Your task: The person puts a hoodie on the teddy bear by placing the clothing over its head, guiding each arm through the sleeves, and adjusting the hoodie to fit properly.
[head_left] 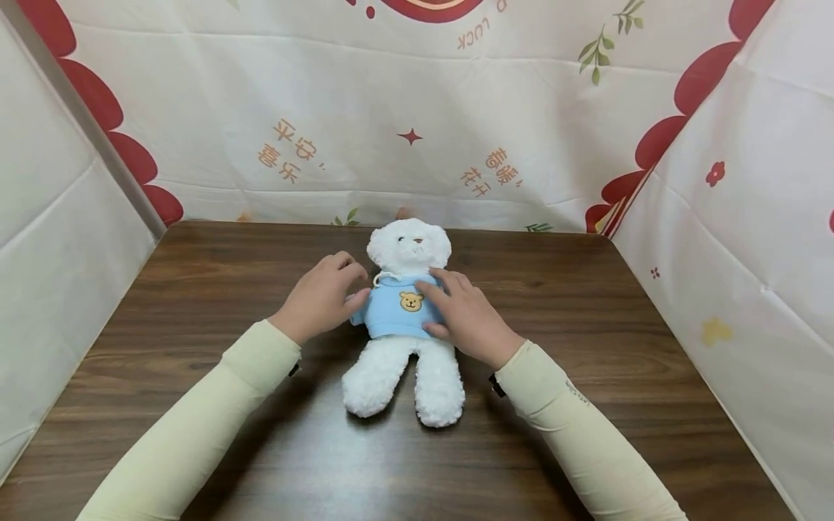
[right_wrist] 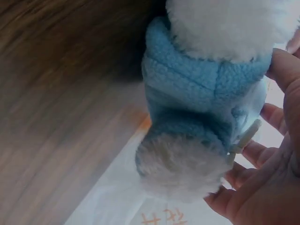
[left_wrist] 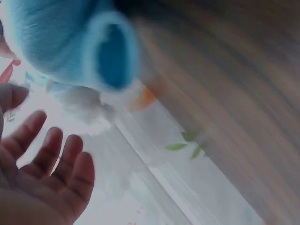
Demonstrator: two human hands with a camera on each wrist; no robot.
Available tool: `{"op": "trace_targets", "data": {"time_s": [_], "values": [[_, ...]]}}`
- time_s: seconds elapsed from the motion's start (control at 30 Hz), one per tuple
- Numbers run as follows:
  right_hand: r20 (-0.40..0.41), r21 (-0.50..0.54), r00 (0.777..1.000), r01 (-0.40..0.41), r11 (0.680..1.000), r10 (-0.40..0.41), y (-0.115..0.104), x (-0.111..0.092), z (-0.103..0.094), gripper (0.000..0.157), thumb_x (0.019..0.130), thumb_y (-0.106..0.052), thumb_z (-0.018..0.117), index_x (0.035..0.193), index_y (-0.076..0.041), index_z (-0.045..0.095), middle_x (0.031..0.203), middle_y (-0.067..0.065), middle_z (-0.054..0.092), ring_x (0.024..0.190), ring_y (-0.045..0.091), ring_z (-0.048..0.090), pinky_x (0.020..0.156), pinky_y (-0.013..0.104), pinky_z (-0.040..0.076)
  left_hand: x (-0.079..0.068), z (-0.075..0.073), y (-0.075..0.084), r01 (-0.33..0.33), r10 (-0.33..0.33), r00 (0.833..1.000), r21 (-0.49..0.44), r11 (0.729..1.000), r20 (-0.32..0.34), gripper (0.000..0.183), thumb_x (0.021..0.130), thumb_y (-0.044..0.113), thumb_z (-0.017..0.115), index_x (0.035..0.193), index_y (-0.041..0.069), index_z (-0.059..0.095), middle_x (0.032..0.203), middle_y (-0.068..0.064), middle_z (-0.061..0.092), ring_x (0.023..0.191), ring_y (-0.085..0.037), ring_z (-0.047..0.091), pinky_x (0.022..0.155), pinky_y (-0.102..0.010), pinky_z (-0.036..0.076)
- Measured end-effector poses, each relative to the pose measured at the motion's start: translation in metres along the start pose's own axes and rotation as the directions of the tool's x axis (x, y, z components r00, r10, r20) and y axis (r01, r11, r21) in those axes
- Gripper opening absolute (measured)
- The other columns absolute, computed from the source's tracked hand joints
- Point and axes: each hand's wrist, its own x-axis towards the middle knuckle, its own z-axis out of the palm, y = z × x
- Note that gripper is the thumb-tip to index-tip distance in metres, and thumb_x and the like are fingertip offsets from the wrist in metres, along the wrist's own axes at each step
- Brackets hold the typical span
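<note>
A white plush bear (head_left: pixel 439 383) lies on its back, legs toward me, in a light blue hoodie (head_left: pixel 388 315) with a bear-face patch. My left hand (head_left: pixel 323 297) hovers at its left side, fingers loosely bent, thumb near the sleeve. In the left wrist view the hand is apart from the cloth, and the sleeve (left_wrist: pixel 115 56) shows a hollow end with no paw in it. My right hand (head_left: pixel 474 318) rests on the hoodie's other side, thumb by the hem, fingers spread over the chest. A furry paw (right_wrist: pixel 183 166) fills that sleeve, near a pale drawstring (right_wrist: pixel 246 140).
The bear lies on a dark wooden table (head_left: pixel 573 304). Behind the table hangs a white printed cloth (head_left: pixel 391 94) with red scalloped edging, and white cloth (head_left: pixel 736 217) also closes off both sides. Pale sleeves (head_left: pixel 215 405) cover my forearms.
</note>
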Motion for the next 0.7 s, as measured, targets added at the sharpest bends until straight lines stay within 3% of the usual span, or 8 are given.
{"op": "trace_targets", "data": {"time_s": [0.17, 0.37, 0.5, 0.6, 0.7], "values": [[0.051, 0.086, 0.996, -0.083, 0.993, 0.079, 0.006, -0.003, 0.004, 0.07, 0.091, -0.031, 0.074, 0.148, -0.007, 0.043, 0.152, 0.023, 0.033, 0.135, 0.04, 0.039, 0.103, 0.05, 0.041, -0.01, 0.003, 0.004, 0.0, 0.015, 0.986, -0.093, 0.996, 0.164, 0.03, 0.094, 0.031, 0.069, 0.111, 0.007, 0.068, 0.108, -0.008, 0.056, 0.09, -0.021, 0.054, 0.081, -0.038, 0.048], [0.102, 0.235, 0.988, -0.137, 0.962, 0.115, 0.009, -0.003, 0.0, 0.068, 0.092, -0.025, 0.071, 0.15, -0.008, 0.039, 0.153, 0.021, 0.03, 0.134, 0.038, 0.04, 0.103, 0.049, 0.041, -0.002, 0.008, 0.015, 0.029, 0.003, 0.98, -0.154, 0.988, 0.2, 0.029, 0.092, 0.03, 0.069, 0.11, 0.009, 0.062, 0.111, -0.008, 0.058, 0.09, -0.02, 0.055, 0.081, -0.036, 0.048], [0.105, 0.245, 0.99, -0.119, 0.962, 0.096, 0.009, -0.003, 0.003, 0.067, 0.093, -0.026, 0.071, 0.151, -0.012, 0.039, 0.153, 0.02, 0.029, 0.134, 0.039, 0.039, 0.103, 0.049, 0.041, 0.001, 0.014, 0.018, 0.027, 0.021, 0.962, -0.17, 0.985, 0.273, 0.032, 0.092, 0.026, 0.067, 0.119, 0.011, 0.058, 0.114, -0.01, 0.056, 0.083, -0.018, 0.055, 0.076, -0.035, 0.048], [0.089, 0.211, 0.992, -0.102, 0.972, 0.085, 0.008, -0.004, 0.005, 0.067, 0.093, -0.027, 0.071, 0.151, -0.012, 0.04, 0.153, 0.02, 0.029, 0.132, 0.04, 0.04, 0.102, 0.05, 0.042, 0.002, 0.019, 0.022, -0.027, 0.057, 0.959, -0.112, 0.993, 0.278, 0.032, 0.092, 0.023, 0.066, 0.122, 0.013, 0.06, 0.116, -0.015, 0.054, 0.072, -0.017, 0.056, 0.069, -0.033, 0.049], [0.079, 0.183, 0.993, -0.099, 0.978, 0.085, 0.006, -0.004, 0.004, 0.066, 0.093, -0.028, 0.071, 0.15, -0.012, 0.041, 0.153, 0.021, 0.03, 0.131, 0.041, 0.041, 0.101, 0.05, 0.042, 0.002, 0.024, 0.026, -0.111, 0.112, 0.97, -0.013, 0.994, 0.215, 0.024, 0.09, 0.018, 0.065, 0.114, 0.012, 0.064, 0.103, -0.014, 0.055, 0.058, -0.016, 0.049, 0.058, -0.032, 0.046]]}}
